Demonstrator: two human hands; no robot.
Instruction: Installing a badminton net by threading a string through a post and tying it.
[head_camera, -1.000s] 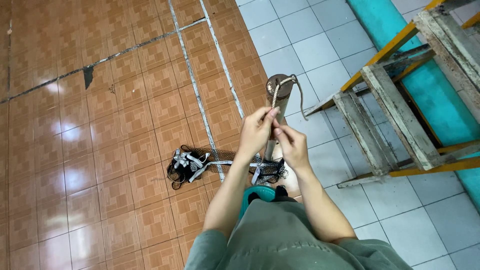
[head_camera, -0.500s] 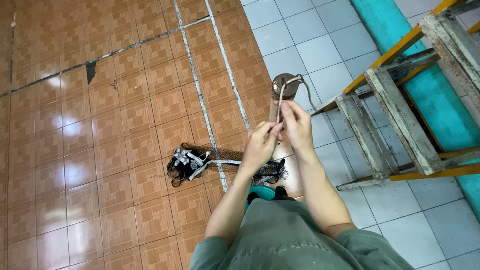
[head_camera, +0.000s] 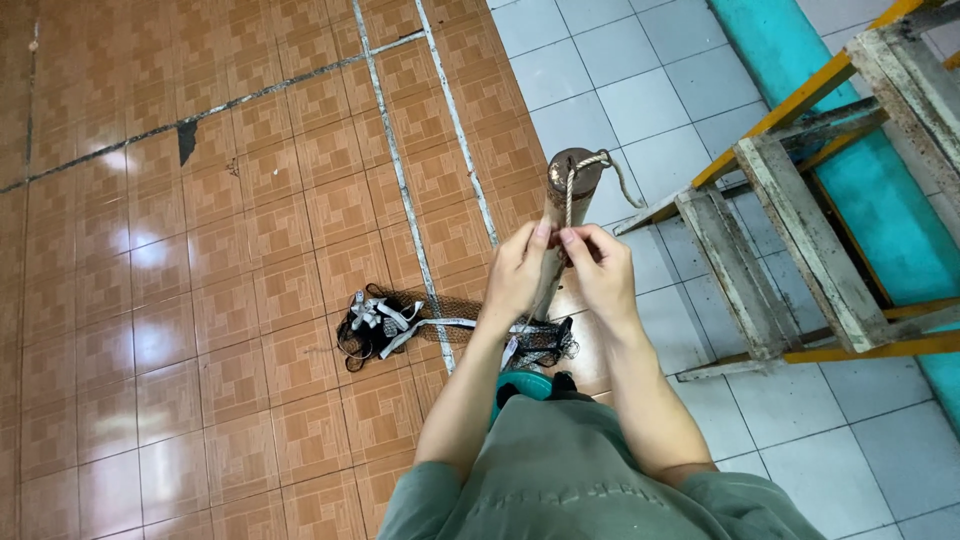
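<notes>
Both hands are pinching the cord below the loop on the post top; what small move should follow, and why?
Probably pull the cord downward to snug it: it loops over the top of the wooden post with visible slack trailing right, and the left hand and right hand both pinch it just below.

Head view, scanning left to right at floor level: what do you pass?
Brown tiled floor → black netting bundle with white ribbon → left hand → right hand, both at the cord on the upright post → wooden ladder frame → teal wall base.
</notes>
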